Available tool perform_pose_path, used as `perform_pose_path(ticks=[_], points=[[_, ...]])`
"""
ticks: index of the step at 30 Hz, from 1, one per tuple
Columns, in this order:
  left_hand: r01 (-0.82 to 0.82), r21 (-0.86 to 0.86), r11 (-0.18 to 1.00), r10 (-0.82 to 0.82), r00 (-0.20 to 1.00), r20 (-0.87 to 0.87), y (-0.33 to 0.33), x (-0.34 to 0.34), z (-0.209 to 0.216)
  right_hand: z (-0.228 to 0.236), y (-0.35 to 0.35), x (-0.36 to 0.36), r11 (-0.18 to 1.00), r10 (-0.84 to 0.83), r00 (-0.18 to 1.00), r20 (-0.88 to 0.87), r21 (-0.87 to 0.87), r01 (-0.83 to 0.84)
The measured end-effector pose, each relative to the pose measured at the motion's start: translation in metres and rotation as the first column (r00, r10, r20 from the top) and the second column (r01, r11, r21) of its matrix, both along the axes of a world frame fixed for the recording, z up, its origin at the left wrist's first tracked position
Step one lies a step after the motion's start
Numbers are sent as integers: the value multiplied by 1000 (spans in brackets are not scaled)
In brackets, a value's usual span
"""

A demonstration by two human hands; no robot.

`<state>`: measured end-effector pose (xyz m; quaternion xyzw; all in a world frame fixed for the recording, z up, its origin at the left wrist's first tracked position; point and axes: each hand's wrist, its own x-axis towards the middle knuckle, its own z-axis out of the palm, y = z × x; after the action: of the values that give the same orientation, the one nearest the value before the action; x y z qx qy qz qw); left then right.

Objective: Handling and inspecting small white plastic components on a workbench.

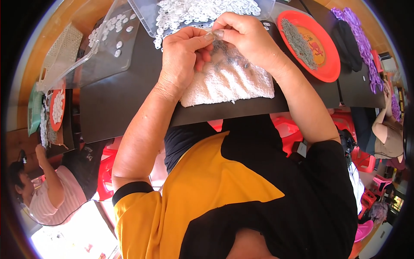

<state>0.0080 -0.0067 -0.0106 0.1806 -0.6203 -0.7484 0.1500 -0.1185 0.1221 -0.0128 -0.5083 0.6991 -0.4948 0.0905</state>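
My left hand (181, 52) and my right hand (246, 36) meet fingertip to fingertip over the far side of a folded white towel (228, 88). Thumbs and forefingers of both are pinched together on a small white piece (211, 33), mostly covered by the fingers. Small grey pieces (224, 54) lie scattered on the towel beneath my hands. Just beyond them stands a clear plastic bin (146, 19) full of small white oval pieces (194, 12) with holes.
To the right is a red plate (331, 69) heaped with thin grey pieces (297, 43). More white pieces (113, 28) lie on a clear lid (123, 60) at left. Purple strips (355, 30) hang at far right. A person (56, 185) sits at left, another (388, 134) at right.
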Motion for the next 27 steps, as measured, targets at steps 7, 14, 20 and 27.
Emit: perform_pose_path(ticks=[7, 14, 20, 27], points=[[-33, 91, 995, 36, 999, -41, 2, -1, 0, 10, 8, -7, 1000, 15, 965, 262, 4, -17], [-43, 135, 990, 54, 995, -78, 1, -1, -1, 18, 6, 1, 999, 20, 934, 356, -45, -4], [-62, 129, 990, 75, 992, -97, 2, 0, 0, 21, 5, 7, 998, 26, 898, 439, -63, 2], [-83, 79, 993, 90, 992, -83, 5, 0, 1, 20, 4, 10, 997, 15, 911, 412, -77, 18]])
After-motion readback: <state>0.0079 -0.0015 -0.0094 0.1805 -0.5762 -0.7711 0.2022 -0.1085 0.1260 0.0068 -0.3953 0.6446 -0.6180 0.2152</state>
